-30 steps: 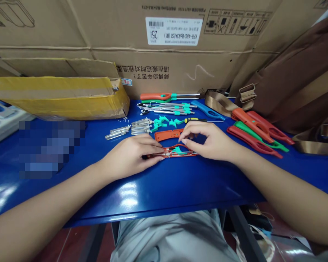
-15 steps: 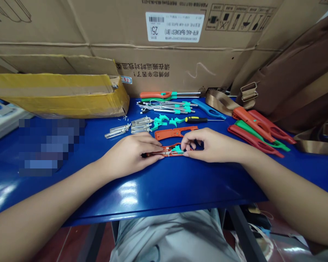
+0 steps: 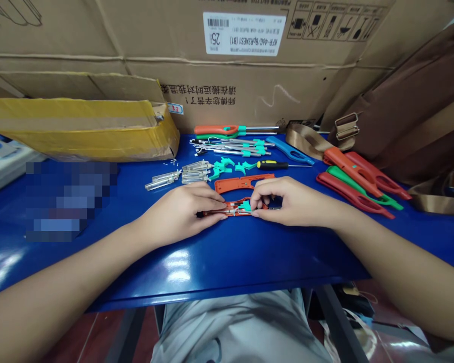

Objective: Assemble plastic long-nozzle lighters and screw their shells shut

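Note:
An open orange lighter casing [image 3: 232, 206] lies on the blue table, with thin metal and wire parts inside it. My left hand [image 3: 191, 209] is closed on its left end, thumb at the near edge and fingers at the far edge. At the right end my right hand [image 3: 278, 199] pinches the teal trigger [image 3: 245, 205] seated in the casing. My fingers partly cover both ends. Just beyond lies the other orange casing half [image 3: 238, 184], with its hollow side partly seen.
Behind are clear gas tanks [image 3: 194, 173], loose teal triggers [image 3: 223, 167], metal lighter tubes [image 3: 234, 148] and a screwdriver [image 3: 280, 165]. Coloured casing halves [image 3: 359, 176] lie to the right. A yellow-taped carton [image 3: 117, 136] and a big cardboard box [image 3: 230, 75] stand at the back.
My right fingers have shifted slightly left at the teal trigger, and the casing's right end shows a little more. My left hand keeps its hold.

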A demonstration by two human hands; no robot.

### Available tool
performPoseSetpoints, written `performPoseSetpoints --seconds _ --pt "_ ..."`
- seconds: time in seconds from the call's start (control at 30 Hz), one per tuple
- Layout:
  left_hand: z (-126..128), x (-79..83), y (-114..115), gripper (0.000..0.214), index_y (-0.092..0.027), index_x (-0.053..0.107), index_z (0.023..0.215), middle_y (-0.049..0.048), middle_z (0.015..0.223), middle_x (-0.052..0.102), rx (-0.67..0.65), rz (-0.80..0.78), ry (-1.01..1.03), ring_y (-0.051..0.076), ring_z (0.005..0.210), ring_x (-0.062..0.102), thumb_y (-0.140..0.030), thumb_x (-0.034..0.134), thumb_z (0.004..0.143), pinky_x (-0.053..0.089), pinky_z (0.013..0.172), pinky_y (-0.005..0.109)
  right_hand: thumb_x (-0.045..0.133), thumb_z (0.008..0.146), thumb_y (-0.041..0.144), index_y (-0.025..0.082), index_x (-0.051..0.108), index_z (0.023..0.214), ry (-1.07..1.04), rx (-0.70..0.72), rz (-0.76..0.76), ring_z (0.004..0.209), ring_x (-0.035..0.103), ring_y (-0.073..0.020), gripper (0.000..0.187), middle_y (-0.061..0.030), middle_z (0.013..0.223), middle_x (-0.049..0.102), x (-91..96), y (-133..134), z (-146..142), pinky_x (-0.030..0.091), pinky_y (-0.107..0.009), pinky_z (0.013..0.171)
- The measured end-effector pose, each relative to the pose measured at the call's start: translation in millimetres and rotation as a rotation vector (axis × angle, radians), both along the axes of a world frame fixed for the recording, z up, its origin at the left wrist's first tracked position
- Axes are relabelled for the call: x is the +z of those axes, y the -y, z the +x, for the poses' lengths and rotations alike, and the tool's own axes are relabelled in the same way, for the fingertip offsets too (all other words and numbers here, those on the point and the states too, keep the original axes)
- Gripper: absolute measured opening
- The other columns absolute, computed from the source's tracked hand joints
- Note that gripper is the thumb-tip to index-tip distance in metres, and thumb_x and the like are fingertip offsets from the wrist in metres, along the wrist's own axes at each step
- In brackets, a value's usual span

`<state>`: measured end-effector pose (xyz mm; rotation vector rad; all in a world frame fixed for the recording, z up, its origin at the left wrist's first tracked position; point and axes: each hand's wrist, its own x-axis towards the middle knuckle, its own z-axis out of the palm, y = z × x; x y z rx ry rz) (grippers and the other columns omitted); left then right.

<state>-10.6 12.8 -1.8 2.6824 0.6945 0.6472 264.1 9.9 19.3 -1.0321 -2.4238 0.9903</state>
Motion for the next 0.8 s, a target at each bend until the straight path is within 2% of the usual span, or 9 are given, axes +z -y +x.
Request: performPoseSetpoints --seconds 0.23,0.4,0.63,0.8 --pt "-0.3 -0.5 -0.4 0.021 -0.020 0.078 0.111 0.0075 0.107 0.078 0.007 0.001 -0.012 0.020 0.096 0.071 -0.029 0.063 0.100 0.058 0.086 0.035 0.066 0.085 0.020 0.017 0.069 0.091 0.061 -0.027 -0.025 0.073 0.061 -0.0128 0.007 -0.0009 0.081 0.068 0.1 -2.7 4.2 0.050 -0.025 0.068" --pt "-1.1 -0.5 -0.6 0.021 -0.019 0.077 0.111 0.0070 0.106 0.078 0.001 0.004 -0.020 0.019 0.096 0.070 -0.030 0.063 0.100 0.058 0.086 0.035 0.064 0.086 0.018 0.018 0.072 0.093 0.075 -0.011 -0.018 0.078 0.065 -0.0147 0.011 -0.0029 0.089 0.074 3.6 -5.0 9.2 0.052 -0.028 0.072" --pt "-4.8 3.4 -0.9 0.019 -0.021 0.077 0.110 0.0055 0.106 0.077 0.005 0.005 -0.064 0.020 0.097 0.071 -0.028 0.063 0.099 0.057 0.088 0.035 0.068 0.085 0.016 0.018 0.072 0.087 0.115 0.000 0.082 0.078 0.065 -0.0151 0.005 -0.0031 0.087 0.073 2.7 -6.8 10.4 0.051 -0.027 0.072" --pt "-4.8 8.4 3.5 0.025 -0.020 0.068 0.119 0.0060 0.111 0.074 0.073 0.029 -0.139 0.020 0.098 0.069 -0.028 0.063 0.096 0.056 0.087 0.034 0.068 0.087 0.015 0.018 0.072 0.088 0.132 0.030 0.161 0.079 0.065 -0.0156 0.005 -0.0034 0.089 0.072 2.8 -5.5 9.0 0.049 -0.027 0.072"
